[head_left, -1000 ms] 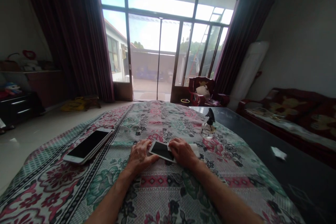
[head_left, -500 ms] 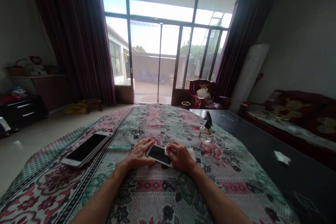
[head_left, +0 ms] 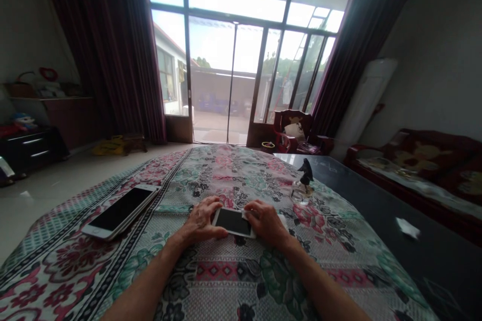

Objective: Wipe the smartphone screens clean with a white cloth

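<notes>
A small white phone (head_left: 233, 222) with a dark screen lies flat on the floral cloth (head_left: 226, 281). My left hand (head_left: 200, 221) grips its left end, thumb along the near edge and fingers over the far edge. My right hand (head_left: 266, 221) presses a white wipe (head_left: 281, 219) onto the phone's right end with curled fingers. Both forearms rest on the cloth.
A larger white phone (head_left: 119, 210) lies on the cloth to the left. A small clear spray bottle (head_left: 302, 185) with a black head stands to the right. A white scrap (head_left: 407, 227) lies on the dark glass table (head_left: 414, 251). A sofa runs along the right wall.
The small phone has turned slightly, now lying more level across my view. My right hand with the wipe has shifted a little along its right end. The camera moved a bit.
</notes>
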Motion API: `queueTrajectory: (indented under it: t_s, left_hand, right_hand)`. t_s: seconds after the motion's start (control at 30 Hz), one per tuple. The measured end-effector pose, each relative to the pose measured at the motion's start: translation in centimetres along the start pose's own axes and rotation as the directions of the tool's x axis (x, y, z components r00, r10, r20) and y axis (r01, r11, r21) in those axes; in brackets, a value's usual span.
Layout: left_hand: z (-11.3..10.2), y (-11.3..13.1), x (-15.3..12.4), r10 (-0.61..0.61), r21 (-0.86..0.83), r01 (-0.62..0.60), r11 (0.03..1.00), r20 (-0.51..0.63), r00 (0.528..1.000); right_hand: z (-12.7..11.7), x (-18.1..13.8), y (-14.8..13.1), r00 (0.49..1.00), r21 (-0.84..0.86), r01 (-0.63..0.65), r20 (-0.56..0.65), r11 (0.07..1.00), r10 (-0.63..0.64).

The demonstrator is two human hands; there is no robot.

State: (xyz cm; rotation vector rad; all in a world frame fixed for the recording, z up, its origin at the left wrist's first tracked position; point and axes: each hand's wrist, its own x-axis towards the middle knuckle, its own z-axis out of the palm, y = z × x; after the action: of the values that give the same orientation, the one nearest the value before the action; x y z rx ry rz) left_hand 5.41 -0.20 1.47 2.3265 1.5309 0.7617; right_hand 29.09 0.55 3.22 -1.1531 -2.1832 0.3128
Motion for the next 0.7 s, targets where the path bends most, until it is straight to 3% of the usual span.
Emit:
queueTrajectory:
  t_s: [0.13,0.37,0.53,0.7]
  left_hand:
    - [0.3,0.9,-0.2,-0.011,0.003,0.011,1.0,-0.039,0.999]
    - [0.9,1.5,-0.2,-0.014,0.0,0.014,1.0,-0.046,0.999]
    - [0.9,1.5,-0.2,0.01,-0.006,-0.01,1.0,-0.053,0.999]
    - [0.7,1.6,-0.2,-0.005,-0.013,0.004,1.0,-0.036,0.999]
  right_hand:
    - [0.1,0.0,-1.3,0.997,-0.022,0.068,-0.025,0.997,-0.069]
    - [2.1,0.7,-3.6,0.978,-0.087,0.198,0.085,0.976,-0.191]
    - [2.7,1.2,-3.7,0.969,-0.153,0.212,0.163,0.965,-0.187]
    - [1.2,1.1,-3.7,0.971,-0.234,0.175,0.199,0.956,-0.129]
